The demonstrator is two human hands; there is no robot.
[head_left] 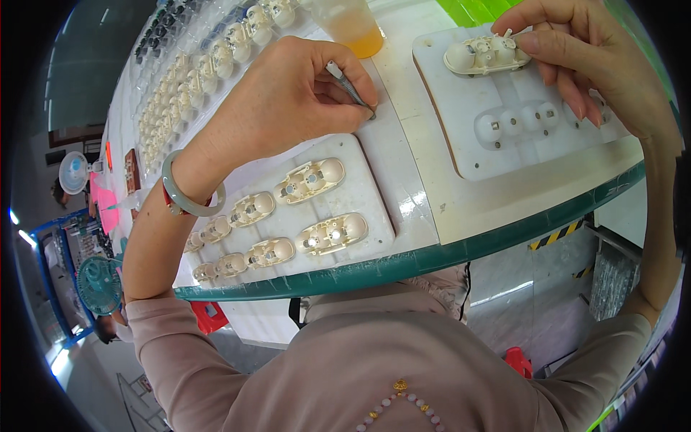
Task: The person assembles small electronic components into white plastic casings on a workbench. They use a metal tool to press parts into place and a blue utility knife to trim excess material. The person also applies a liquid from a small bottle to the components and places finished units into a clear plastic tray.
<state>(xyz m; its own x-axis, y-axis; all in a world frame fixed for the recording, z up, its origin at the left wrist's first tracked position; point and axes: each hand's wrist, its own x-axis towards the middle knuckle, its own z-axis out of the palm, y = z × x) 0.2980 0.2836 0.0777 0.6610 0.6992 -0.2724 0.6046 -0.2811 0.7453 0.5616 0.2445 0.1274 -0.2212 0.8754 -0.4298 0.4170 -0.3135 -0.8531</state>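
In my left hand (309, 90), closed in a pinch, is a slim grey metal tool (347, 83) with a pale upper end and a tip pointing down at the table. I cannot tell its exact kind. My right hand (576, 54) grips a cream plastic housing (489, 54) by its right end, thumb against the small posts. The housing has rounded domes and lies over the far edge of a white fixture block (461, 137) with round recesses. Nearer my left forearm, a second white block (363, 194) carries several similar cream housings (331, 234) in two rows.
A clear cup (363, 43) of orange-yellow liquid stands between my hands. Clear trays of cream parts (191, 90) fill the table's far left. A bright green sheet (475, 11) lies at the far right. The table's green edge (461, 252) curves before me. A fan (98, 284) stands left.
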